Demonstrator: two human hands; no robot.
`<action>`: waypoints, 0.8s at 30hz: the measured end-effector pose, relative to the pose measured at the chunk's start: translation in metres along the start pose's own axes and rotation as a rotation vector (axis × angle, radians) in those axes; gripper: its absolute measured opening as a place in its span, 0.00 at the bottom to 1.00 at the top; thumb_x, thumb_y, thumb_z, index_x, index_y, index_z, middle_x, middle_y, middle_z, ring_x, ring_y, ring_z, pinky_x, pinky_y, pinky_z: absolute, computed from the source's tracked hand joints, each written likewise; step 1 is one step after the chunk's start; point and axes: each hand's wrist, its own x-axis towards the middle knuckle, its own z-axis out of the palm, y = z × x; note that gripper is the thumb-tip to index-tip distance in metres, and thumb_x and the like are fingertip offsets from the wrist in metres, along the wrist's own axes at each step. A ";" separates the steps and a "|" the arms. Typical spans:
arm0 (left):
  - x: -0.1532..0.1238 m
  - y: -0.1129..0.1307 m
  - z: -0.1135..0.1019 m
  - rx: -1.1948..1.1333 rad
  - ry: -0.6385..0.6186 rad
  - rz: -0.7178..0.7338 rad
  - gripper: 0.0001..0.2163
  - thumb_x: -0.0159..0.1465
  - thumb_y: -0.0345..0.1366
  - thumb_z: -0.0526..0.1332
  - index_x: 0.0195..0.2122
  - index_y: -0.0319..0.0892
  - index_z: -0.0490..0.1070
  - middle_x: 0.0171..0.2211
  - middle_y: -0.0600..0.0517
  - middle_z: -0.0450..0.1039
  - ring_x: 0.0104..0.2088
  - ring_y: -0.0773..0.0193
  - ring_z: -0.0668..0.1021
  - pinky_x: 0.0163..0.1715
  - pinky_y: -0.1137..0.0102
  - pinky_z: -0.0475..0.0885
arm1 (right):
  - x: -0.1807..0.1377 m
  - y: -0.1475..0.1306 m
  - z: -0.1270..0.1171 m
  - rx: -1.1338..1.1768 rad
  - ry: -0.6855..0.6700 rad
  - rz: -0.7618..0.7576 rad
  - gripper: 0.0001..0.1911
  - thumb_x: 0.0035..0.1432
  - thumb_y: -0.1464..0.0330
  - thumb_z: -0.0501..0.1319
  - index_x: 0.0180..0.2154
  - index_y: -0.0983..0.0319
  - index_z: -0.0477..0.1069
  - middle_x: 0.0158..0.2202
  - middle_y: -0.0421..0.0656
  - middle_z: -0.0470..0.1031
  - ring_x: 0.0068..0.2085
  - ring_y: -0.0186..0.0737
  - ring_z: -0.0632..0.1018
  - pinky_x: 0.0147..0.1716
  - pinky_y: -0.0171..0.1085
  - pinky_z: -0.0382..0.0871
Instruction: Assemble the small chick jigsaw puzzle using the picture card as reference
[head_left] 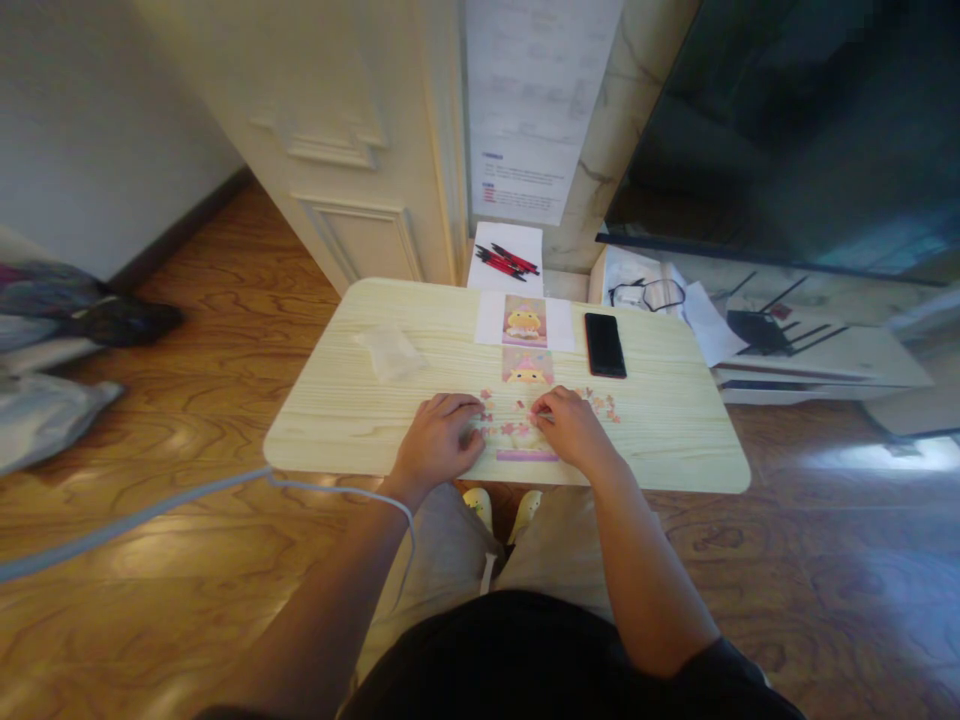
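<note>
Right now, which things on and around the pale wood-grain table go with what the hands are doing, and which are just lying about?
Seem to belong:
small pink and orange jigsaw pieces;
pink-and-yellow cartoon section;
flat purple strip;
yellow cartoon picture on white paper.

Seem just lying about:
black rectangular phone;
crumpled translucent bag;
thin red-and-black pens;
black router with antennas.

A home is surrounding the person, probably its living room; a large dark screen is spreading across the wall above a low white cabinet; a black router is sitting on that cabinet, its antennas sticking out; wood-grain flooring is running underfoot; a cream moulded panel is rising beyond a small tabletop; the person is wearing pale yellow shoes.
</note>
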 end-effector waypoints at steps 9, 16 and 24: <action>0.000 -0.001 0.001 0.006 -0.006 0.006 0.17 0.65 0.37 0.61 0.54 0.46 0.77 0.55 0.48 0.77 0.54 0.51 0.76 0.57 0.54 0.70 | -0.007 0.006 -0.005 -0.011 -0.025 0.014 0.04 0.69 0.69 0.64 0.42 0.60 0.78 0.45 0.45 0.78 0.49 0.44 0.76 0.52 0.41 0.67; 0.000 0.000 0.002 0.008 -0.004 -0.001 0.17 0.65 0.37 0.61 0.54 0.47 0.77 0.55 0.48 0.77 0.54 0.50 0.76 0.57 0.53 0.70 | -0.010 0.006 -0.006 0.008 -0.019 0.027 0.04 0.69 0.69 0.64 0.42 0.60 0.79 0.45 0.46 0.77 0.50 0.44 0.76 0.54 0.41 0.67; 0.000 -0.001 0.002 0.005 0.000 -0.008 0.18 0.64 0.36 0.62 0.54 0.48 0.78 0.55 0.48 0.77 0.55 0.50 0.76 0.58 0.53 0.70 | -0.010 0.006 -0.005 -0.001 -0.004 0.026 0.05 0.69 0.68 0.64 0.43 0.60 0.79 0.45 0.46 0.78 0.51 0.44 0.76 0.55 0.41 0.67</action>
